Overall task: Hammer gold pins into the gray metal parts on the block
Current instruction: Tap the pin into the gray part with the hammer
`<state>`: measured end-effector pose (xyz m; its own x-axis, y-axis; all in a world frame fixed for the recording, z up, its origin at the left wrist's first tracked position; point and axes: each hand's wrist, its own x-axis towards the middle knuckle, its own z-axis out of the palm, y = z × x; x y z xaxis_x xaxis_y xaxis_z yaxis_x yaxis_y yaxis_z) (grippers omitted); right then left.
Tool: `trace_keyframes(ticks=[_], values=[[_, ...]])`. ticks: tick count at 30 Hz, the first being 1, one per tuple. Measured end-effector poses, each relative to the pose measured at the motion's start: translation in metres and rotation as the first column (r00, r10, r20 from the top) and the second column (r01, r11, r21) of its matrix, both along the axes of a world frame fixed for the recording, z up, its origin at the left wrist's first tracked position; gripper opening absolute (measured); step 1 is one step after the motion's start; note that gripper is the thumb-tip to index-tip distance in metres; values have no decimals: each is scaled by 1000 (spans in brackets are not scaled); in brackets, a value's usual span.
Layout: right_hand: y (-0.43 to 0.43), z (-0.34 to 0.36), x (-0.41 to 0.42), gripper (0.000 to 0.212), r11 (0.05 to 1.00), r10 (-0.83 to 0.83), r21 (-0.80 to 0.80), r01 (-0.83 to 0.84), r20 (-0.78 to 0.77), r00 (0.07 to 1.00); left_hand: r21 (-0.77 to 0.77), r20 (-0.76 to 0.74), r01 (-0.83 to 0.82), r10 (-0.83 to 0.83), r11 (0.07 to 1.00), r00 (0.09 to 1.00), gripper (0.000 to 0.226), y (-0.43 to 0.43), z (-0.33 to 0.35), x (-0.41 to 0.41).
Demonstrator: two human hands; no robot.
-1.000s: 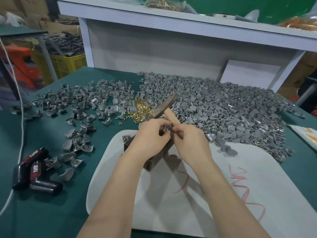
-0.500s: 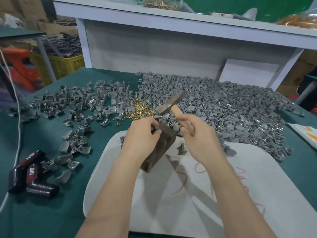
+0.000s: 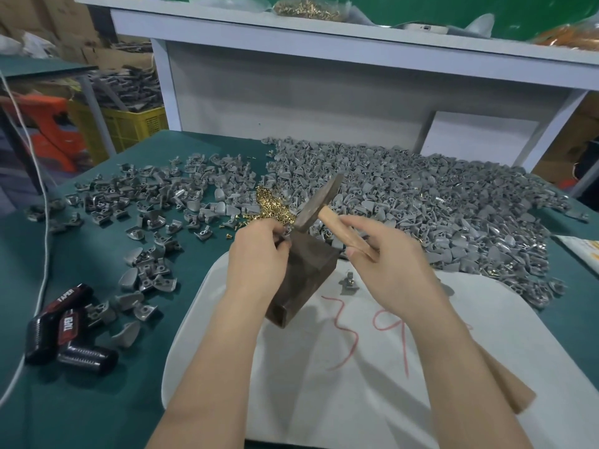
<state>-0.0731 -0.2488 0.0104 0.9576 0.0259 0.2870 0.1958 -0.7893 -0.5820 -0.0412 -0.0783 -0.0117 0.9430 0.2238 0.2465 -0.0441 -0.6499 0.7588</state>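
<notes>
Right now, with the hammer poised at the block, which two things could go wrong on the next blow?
The left hand holds the top of the block, just under the hammer head; a stray blow could strike its fingers. The right hand grips the handle near the head, so blows may land weak.

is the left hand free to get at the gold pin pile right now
Probably yes: the gold pins lie just beyond the left hand with nothing between. Its fingers pinch a gray part on the block, though, and must let go first.
</notes>
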Motion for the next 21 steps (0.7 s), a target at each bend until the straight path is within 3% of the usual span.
trace_keyframes(ticks=[4,13,18,21], values=[[6,3,-4,50,997,-25,-73,32,96,995,-1,21,0,0,1000,1000,6,2,0,-1],[16,12,-13,57,989,-36,-134,67,227,973,68,37,-4,1,998,999,15,2,0,-1],[21,10,-18,58,950,25,-312,9,107,994,72,36,-24,21,997,999,16,0,0,0],[20,9,-16,53,958,-17,-285,44,95,995,60,48,-20,18,998,999,17,0,0,-1]])
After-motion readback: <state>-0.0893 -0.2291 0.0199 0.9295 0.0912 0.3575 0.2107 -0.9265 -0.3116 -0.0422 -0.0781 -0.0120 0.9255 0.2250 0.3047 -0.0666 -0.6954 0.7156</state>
